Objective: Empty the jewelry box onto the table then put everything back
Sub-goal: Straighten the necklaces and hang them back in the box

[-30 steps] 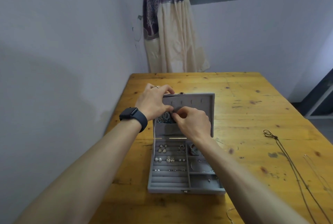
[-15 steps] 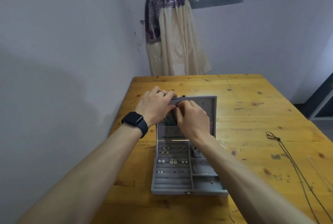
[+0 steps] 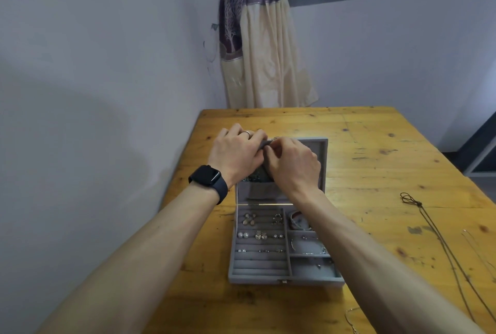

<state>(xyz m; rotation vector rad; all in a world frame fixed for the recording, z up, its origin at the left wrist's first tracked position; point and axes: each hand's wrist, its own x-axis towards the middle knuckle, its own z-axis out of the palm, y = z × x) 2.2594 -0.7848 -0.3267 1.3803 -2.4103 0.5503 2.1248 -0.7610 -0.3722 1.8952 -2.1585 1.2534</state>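
Centre frame, the grey jewelry box (image 3: 284,279) sits open on the wooden table (image 3: 375,172), its lid (image 3: 323,162) upright. The left hand (image 3: 236,156) grips the lid's top edge. The right hand (image 3: 294,164) curls beside it (whether it pinches anything, I cannot tell). Earrings (image 3: 249,219) line the box's left rows.

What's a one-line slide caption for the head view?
The left hand and right hand pinch at the lid of the open jewelry box; earrings in its tray, cord necklace on the table.
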